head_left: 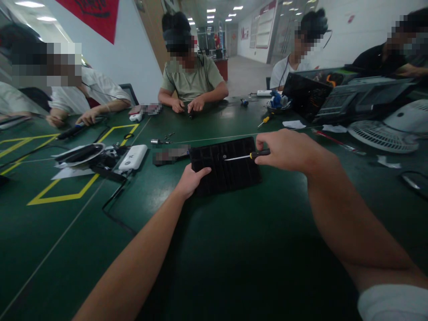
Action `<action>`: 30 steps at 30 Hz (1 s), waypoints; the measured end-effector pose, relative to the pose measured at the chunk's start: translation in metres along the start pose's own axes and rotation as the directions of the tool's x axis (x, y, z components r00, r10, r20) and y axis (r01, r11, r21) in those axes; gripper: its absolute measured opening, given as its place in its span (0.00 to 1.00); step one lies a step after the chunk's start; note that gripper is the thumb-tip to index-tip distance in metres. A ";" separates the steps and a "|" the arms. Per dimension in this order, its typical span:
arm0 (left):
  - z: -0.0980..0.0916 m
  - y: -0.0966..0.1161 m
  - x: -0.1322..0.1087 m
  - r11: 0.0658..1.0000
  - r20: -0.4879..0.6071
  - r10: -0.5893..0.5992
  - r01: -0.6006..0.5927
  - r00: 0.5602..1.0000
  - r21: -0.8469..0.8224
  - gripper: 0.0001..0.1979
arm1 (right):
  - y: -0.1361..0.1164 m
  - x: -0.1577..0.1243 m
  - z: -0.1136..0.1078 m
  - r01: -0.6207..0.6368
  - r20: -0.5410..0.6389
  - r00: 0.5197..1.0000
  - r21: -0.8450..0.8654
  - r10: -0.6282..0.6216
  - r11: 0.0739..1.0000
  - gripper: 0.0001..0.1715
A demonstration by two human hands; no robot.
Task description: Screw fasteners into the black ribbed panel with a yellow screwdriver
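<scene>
My left hand [191, 182] grips the left edge of a black rectangular panel [239, 176], its thumb lying over the top face. The panel has ribs or recesses, and it is tilted up toward me just above the green table. Between the fingers of my right hand [289, 149] is a screwdriver [256, 154] with a black and yellow handle. Its thin metal shaft points left across the panel, the tip close to a small round silvery spot [224, 157]. Whether the tip touches that spot, I cannot tell. Behind the panel's left corner lies a dark, partly pixelated object [171, 155].
Small metal parts [155, 141] lie beyond the panel. On the left are a white power bank [133, 158], cables and yellow tape. A yellow screwdriver [264, 121], a computer case [354, 100] and a white fan [384, 133] occupy the right. Several people sit around the table.
</scene>
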State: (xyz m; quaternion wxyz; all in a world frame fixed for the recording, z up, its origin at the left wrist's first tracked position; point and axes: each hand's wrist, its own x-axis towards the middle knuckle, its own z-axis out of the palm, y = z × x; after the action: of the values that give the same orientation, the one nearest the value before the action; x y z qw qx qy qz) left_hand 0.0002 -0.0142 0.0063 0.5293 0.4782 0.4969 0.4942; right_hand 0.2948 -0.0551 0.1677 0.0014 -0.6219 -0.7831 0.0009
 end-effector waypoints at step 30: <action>0.001 0.001 -0.001 1.000 -0.024 0.001 -0.001 1.000 -0.011 0.23 | 0.003 -0.001 -0.003 0.012 -0.082 0.997 0.026 -0.010 1.000 0.20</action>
State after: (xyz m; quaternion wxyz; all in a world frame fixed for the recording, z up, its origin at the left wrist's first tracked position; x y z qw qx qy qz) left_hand 0.0015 -0.0150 0.0077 0.5256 0.4695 0.5003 0.5030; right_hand 0.2984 -0.0556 0.1712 0.0416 -0.6169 -0.7858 -0.0143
